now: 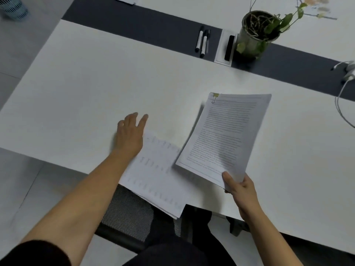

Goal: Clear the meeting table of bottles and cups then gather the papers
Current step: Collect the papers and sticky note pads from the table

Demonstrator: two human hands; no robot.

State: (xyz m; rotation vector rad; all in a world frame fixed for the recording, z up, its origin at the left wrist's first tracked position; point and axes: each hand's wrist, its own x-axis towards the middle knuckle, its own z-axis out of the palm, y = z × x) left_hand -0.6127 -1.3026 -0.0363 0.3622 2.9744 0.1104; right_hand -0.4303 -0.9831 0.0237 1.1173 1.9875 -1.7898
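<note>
My right hand [240,191] pinches the lower corner of a clipped sheaf of printed papers [226,135] and holds it tilted above the white meeting table [86,93]; a small binder clip sits at its top left corner. A second, loose stack of papers [159,179] lies flat at the table's near edge and overhangs it. My left hand [130,133] rests with fingers spread at the upper left corner of that loose stack, holding nothing. No bottles or cups are visible.
Two markers [201,41] and a black eraser [229,48] lie on the dark centre strip, beside a potted plant [257,33]. A white charger and cable [345,83] sit at the right edge. A mesh chair [126,212] stands under the table's near edge.
</note>
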